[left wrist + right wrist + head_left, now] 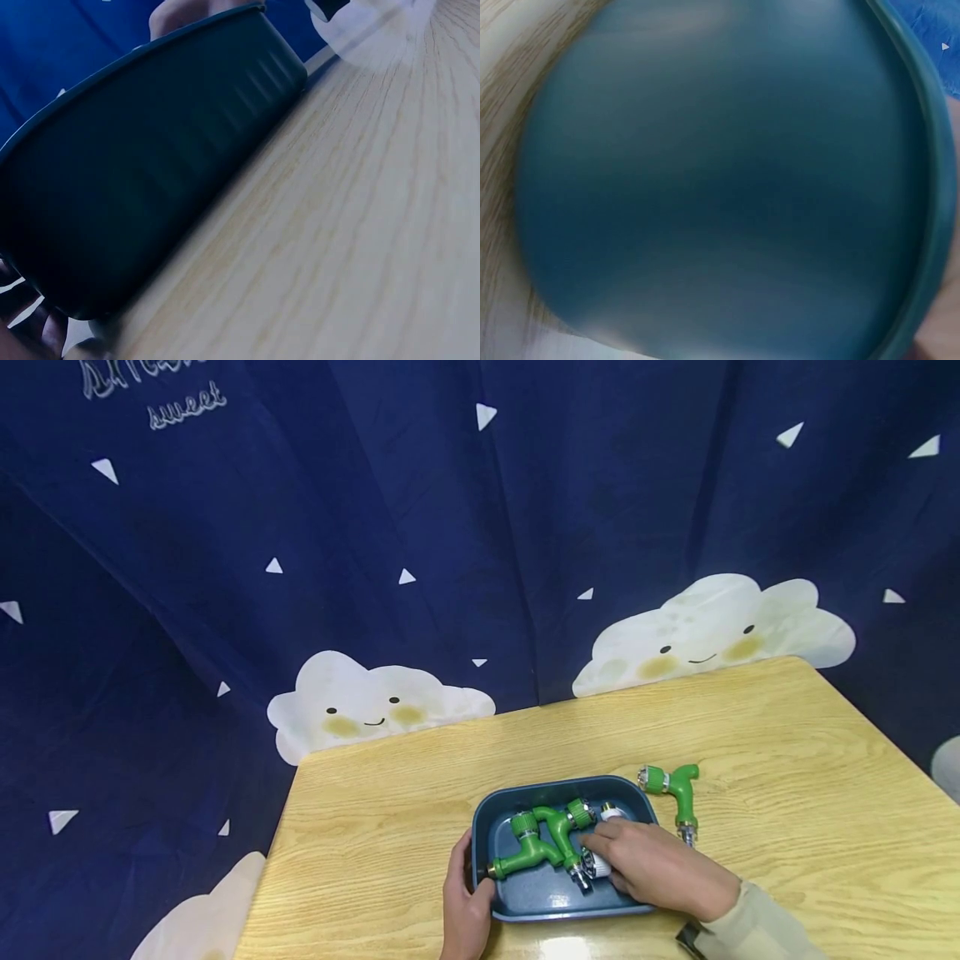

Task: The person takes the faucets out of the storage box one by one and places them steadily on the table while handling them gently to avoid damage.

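Observation:
A dark blue plastic tray point(540, 900) sits on the table with green taps and a white tap inside. My left hand point(467, 906) grips its left wall, thumb at the rim. In the left wrist view the tray's outer side point(150, 157) fills much of the picture. My right hand point(663, 867) reaches over the right wall and holds the white tap point(600, 863), which it partly hides. Beside that lie two green taps, one on the left point(521, 860) and one in the middle point(561, 831). The right wrist view shows mostly tray wall point(727, 180).
Another green tap point(681, 793) lies on the wooden table point(375, 827), just outside the tray's right back corner. A small dark object point(688, 937) is by the right sleeve. Behind the table hangs a dark blue curtain point(450, 510) with clouds.

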Demonstrator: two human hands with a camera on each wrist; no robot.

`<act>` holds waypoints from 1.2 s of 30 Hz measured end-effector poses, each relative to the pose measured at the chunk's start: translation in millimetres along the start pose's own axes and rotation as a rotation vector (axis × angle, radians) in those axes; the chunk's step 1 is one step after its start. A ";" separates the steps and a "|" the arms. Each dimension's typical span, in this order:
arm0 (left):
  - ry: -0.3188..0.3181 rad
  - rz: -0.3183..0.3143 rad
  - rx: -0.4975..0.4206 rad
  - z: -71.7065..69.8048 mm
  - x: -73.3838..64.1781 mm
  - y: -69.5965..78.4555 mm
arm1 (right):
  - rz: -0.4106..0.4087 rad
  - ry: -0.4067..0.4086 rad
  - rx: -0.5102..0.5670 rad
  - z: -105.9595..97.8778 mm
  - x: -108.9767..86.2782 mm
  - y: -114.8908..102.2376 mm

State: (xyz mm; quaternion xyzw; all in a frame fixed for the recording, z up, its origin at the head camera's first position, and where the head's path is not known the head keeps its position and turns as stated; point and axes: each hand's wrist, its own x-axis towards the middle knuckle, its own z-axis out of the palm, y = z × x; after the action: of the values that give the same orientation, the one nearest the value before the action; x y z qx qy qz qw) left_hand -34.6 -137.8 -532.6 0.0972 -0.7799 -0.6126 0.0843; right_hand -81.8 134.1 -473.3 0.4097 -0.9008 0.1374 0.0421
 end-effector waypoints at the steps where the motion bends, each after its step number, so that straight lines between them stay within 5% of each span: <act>1: 0.002 -0.004 0.004 0.3 0.0 0.0 | -0.003 0.003 -0.005 0.0 -0.1 0.1; 15: -0.035 -0.008 -0.008 -1.7 4.0 1.4 | -0.015 0.017 -0.017 -2.7 -0.1 0.7; 36: -0.004 -0.005 -0.012 -0.4 0.8 -1.2 | -0.029 0.019 -0.035 -6.5 -0.1 -1.1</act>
State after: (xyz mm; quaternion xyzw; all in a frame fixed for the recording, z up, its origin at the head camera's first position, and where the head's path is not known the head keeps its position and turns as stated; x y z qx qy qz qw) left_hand -35.2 -138.6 -533.7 0.0977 -0.7761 -0.6175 0.0818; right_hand -81.1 135.3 -466.9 0.4206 -0.8966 0.1247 0.0599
